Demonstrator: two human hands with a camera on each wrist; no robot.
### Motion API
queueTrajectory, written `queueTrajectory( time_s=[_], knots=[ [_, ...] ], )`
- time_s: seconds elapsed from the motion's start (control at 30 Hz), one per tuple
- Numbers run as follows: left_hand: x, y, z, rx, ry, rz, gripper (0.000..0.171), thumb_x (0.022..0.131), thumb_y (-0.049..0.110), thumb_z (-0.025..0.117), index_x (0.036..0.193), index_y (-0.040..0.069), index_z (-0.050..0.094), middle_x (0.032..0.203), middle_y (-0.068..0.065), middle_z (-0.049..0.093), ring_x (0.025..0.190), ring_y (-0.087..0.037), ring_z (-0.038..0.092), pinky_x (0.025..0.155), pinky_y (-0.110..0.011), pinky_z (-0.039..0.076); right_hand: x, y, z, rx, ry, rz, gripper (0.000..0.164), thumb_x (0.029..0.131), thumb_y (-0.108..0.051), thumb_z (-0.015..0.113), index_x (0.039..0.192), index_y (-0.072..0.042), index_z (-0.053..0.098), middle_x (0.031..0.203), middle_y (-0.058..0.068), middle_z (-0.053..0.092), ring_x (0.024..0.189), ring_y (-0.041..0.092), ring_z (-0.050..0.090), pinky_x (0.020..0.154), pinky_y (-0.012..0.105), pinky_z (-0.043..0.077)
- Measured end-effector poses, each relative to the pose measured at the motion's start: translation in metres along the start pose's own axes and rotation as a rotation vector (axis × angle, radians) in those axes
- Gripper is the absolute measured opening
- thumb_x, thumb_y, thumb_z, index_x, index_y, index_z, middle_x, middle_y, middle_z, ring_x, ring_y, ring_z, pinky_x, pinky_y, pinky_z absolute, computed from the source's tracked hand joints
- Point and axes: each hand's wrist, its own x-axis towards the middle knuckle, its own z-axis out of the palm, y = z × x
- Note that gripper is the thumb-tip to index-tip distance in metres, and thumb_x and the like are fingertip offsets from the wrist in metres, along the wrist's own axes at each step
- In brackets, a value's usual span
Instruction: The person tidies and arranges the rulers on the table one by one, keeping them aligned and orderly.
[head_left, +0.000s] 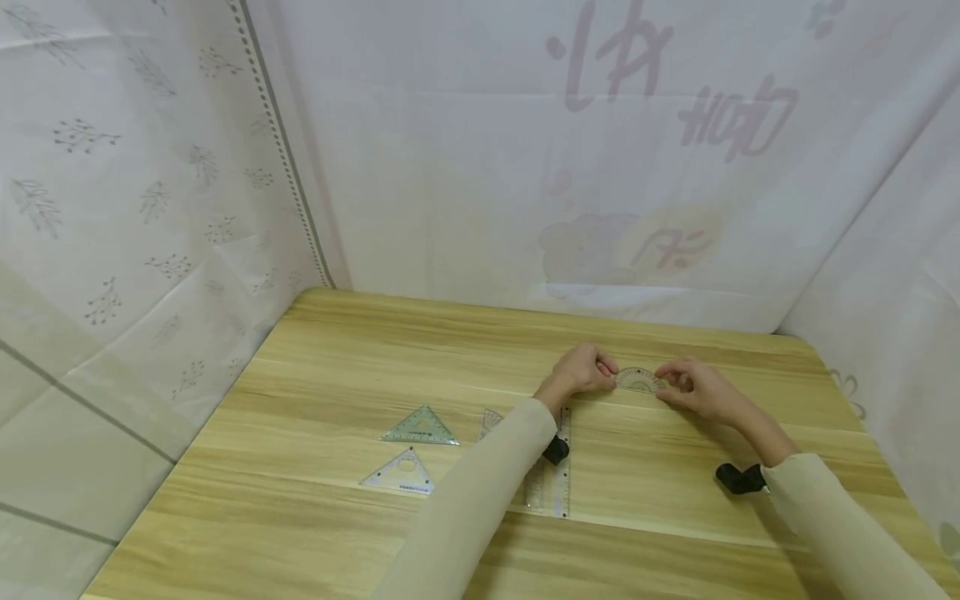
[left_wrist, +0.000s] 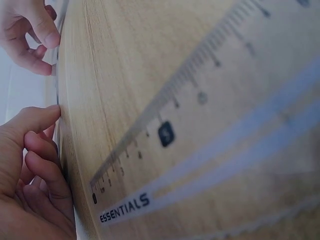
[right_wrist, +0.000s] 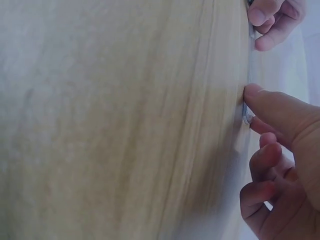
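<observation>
A clear half-round protractor (head_left: 639, 381) is between both hands near the far part of the table. The left hand (head_left: 587, 369) pinches its left end. At its right end, the right hand (head_left: 701, 389) pinches it between thumb and fingers; the right wrist view shows this thumb (right_wrist: 270, 102) at the thin edge. Closest to the left forearm is a clear straight ruler (head_left: 564, 479). Large in the left wrist view, the ruler (left_wrist: 210, 120) shows black marks and the word "ESSENTIALS". Beside it, another clear piece (head_left: 534, 490) is partly hidden by the left sleeve.
A green-tinted set square (head_left: 420, 427) lies left of the left forearm, with a clear set square (head_left: 397, 475) below it. A clear corner piece (head_left: 489, 421) shows past the sleeve. Patterned curtains (head_left: 480, 167) hang behind the wooden table (head_left: 262, 517) and at both sides.
</observation>
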Motion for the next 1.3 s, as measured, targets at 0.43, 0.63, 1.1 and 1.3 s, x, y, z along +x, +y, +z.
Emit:
queueTrajectory(
  time_s=[0.43, 0.63, 1.1, 1.3],
  knots=[
    [-0.0003, -0.0002, -0.001, -0.012, -0.003, -0.001, 0.015, 0.084, 0.01, 0.084, 0.097, 0.013, 0.077, 0.076, 0.008, 0.064, 0.07, -0.006, 0.058, 0.069, -0.021, 0.045, 0.0024, -0.0025, 0.0023, -0.027, -0.003, -0.029, 0.025, 0.092, -0.004, 0.076, 0.112, 0.007, 0.065, 0.098, 0.012, 0.053, 0.074, 0.017, 0.05, 0.064, 0.03, 0.047],
    [-0.0009, 0.0002, -0.0019, -0.029, -0.004, 0.0, 0.015, 0.084, 0.007, 0.083, 0.097, 0.012, 0.077, 0.075, 0.008, 0.064, 0.069, -0.006, 0.056, 0.07, -0.021, 0.044, 0.0024, 0.0, 0.0046, -0.028, 0.009, -0.03, 0.026, 0.092, -0.004, 0.076, 0.113, 0.007, 0.064, 0.098, 0.012, 0.051, 0.074, 0.018, 0.05, 0.063, 0.03, 0.046],
    [-0.0026, 0.0005, -0.0017, -0.053, -0.011, -0.01, 0.019, 0.084, 0.004, 0.082, 0.101, 0.012, 0.077, 0.075, 0.007, 0.063, 0.069, -0.007, 0.056, 0.071, -0.022, 0.043, 0.0022, 0.007, 0.0086, -0.043, 0.019, -0.03, 0.028, 0.092, -0.005, 0.076, 0.114, 0.005, 0.063, 0.098, 0.012, 0.051, 0.073, 0.018, 0.048, 0.062, 0.03, 0.045],
    [-0.0019, -0.0003, -0.0022, -0.059, -0.017, 0.009, 0.019, 0.085, 0.004, 0.082, 0.102, 0.011, 0.077, 0.074, 0.007, 0.063, 0.068, -0.007, 0.055, 0.073, -0.022, 0.043, 0.0038, 0.0066, 0.0097, -0.035, 0.025, -0.034, 0.028, 0.091, -0.004, 0.076, 0.113, 0.006, 0.063, 0.096, 0.012, 0.051, 0.071, 0.018, 0.047, 0.061, 0.03, 0.044]
  ],
)
